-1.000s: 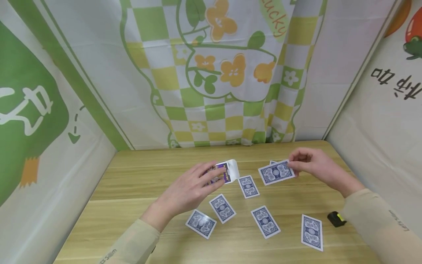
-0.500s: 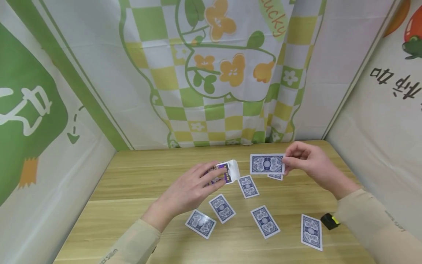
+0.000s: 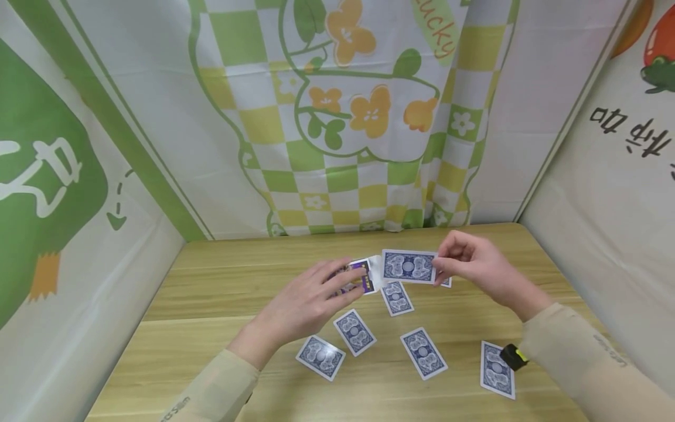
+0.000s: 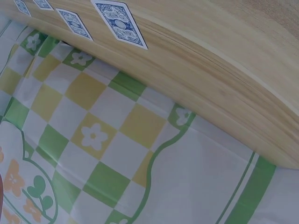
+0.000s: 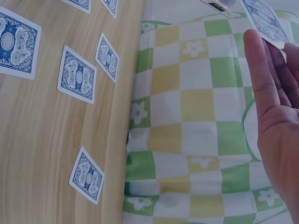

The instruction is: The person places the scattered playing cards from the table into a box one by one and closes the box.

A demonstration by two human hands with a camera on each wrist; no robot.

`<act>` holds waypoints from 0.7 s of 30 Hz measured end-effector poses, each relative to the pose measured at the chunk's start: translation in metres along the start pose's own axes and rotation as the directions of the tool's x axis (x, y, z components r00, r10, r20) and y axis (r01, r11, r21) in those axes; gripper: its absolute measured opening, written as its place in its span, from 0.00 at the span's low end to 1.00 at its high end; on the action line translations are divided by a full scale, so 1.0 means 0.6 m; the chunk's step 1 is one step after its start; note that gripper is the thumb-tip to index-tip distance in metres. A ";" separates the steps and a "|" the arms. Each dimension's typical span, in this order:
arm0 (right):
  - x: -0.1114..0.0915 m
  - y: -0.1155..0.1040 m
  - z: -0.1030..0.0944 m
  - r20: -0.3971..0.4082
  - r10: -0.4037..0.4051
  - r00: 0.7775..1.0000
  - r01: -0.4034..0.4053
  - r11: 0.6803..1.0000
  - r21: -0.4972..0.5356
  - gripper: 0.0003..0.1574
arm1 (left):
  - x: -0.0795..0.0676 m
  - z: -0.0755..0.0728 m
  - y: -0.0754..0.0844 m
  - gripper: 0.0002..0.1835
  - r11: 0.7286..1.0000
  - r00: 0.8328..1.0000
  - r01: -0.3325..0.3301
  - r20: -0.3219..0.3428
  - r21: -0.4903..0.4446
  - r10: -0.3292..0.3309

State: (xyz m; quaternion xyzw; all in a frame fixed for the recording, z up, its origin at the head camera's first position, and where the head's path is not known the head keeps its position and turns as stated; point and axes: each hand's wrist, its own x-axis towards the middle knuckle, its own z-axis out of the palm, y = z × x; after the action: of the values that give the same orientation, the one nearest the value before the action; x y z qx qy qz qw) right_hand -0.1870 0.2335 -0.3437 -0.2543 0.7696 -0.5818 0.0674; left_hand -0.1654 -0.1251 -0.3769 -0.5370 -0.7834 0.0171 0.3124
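My left hand grips a purple-and-gold playing-card box from above, its white flap open toward the right. Between the thumb and fingers of my right hand, a blue-backed playing card is pinched by its right end. That card lies level, back up, its left end right at the box's open end. In the right wrist view the same card shows beyond the fingertips, with the box's end to its left. The left wrist view shows almost nothing of the left hand.
Several face-down cards lie scattered on the wooden table, among them one card below the box and another partly hidden behind the right hand. A small black device sits at the right sleeve. A checkered curtain hangs behind the table.
My right hand has carried the pinched card leftward to the box's open end, and the card has turned from slanted to nearly level. The left hand and box have stayed in place.
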 end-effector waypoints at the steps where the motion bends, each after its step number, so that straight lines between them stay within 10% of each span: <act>1: 0.001 0.001 0.002 0.000 0.005 1.000 -0.005 1.000 -0.011 0.07 | 0.001 0.000 0.000 0.27 1.000 1.000 -0.001 -0.001 -0.005 0.001; 21: 0.003 0.010 0.023 0.045 0.085 0.995 -0.082 0.995 -0.056 0.08 | 0.005 0.001 0.002 0.25 0.999 0.999 -0.019 -0.034 -0.034 0.018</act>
State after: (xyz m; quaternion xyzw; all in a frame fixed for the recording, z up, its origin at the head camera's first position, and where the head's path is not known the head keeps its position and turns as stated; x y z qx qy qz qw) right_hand -0.1852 0.2218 -0.3533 -0.2373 0.7934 -0.5511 0.1028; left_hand -0.1655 -0.1219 -0.3761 -0.5498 -0.7732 -0.0024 0.3159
